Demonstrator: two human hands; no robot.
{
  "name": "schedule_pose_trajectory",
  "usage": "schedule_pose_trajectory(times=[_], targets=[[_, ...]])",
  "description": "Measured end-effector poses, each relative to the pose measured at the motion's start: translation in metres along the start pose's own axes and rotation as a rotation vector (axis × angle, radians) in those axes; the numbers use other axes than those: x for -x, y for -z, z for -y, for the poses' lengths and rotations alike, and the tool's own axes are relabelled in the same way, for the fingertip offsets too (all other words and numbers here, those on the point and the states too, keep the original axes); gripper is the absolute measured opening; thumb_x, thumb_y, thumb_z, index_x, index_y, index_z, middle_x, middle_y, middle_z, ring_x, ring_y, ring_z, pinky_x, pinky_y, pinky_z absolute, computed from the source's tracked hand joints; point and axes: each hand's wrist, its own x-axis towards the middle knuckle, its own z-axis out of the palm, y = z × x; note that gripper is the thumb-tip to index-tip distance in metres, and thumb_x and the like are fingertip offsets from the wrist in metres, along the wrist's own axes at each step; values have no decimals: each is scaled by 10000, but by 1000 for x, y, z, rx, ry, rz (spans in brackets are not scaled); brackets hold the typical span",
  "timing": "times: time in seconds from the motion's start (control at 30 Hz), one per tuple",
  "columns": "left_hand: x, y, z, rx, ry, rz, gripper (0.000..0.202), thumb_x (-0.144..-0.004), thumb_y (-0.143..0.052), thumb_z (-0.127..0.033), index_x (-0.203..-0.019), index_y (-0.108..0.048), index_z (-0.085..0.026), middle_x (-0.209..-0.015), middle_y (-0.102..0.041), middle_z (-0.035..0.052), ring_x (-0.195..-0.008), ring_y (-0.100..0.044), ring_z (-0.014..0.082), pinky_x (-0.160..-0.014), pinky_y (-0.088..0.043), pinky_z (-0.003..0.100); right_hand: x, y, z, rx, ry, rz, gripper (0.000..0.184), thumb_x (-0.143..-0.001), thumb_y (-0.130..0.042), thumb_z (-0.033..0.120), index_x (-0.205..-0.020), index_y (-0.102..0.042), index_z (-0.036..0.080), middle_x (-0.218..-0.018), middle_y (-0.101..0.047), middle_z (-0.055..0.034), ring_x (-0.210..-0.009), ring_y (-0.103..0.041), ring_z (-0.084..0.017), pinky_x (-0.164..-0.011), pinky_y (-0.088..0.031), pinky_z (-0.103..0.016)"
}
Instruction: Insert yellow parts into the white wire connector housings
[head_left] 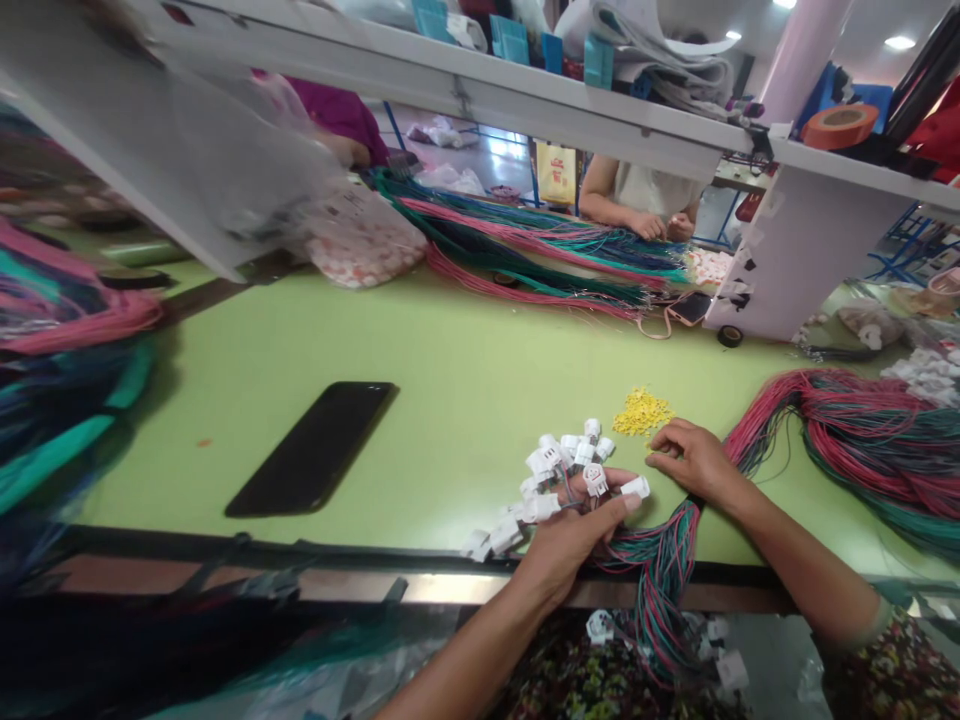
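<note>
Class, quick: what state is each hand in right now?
Left hand: closed, holding a bunch of white wire connectors.
Right hand: open, holding nothing visible.

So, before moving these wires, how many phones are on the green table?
2. A black phone lies on the near side; another phone lies beside the far wire bundle. More may be hidden.

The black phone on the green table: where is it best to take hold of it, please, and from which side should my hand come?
Pinch the two long edges of the black phone near the middle, coming from the right. It lies flat and slanted on the green table, so its thin long edges likely give the surest hold, and your left hand is nearest on that side.
</note>
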Motion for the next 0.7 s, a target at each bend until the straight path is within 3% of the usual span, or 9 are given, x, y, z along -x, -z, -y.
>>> schedule_pose_trajectory(times=[0.4, 0.5, 0.7], targets=[[1, -2, -2, 4, 31, -24, 282, -663, -862, -374, -883, -791, -213, -530, -542, -22, -498, -448, 132, -524, -344, 283, 1, -1, 3, -24, 131, 47, 133, -911, -623, 130, -843, -718, 194, -831, -662, -41, -807, -622, -186, -765, -480, -323], [0, -1, -2, 27, 39, -29, 301, -657, -865, -374, -900, -788, -213, -560, -566, -14, -507, -456, 126, -531, -353, 283, 3, 7, 19, -80, 138, -7, 120, -931, -611, 167, -867, -708, 198, -843, -670, -39, -801, -622, -179, -746, -496, -319], [3, -2, -5, 164, 38, -45, 292, -634, -879, -319, -894, -791, -219, -618, -607, -17, -528, -464, 102, -556, -389, 268, 28, 18, 68, -400, 231, -154, 46, -903, -693, 223, -876, -730, 227, -816, -680, -19, -747, -626, -158, -683, -521, -298]])
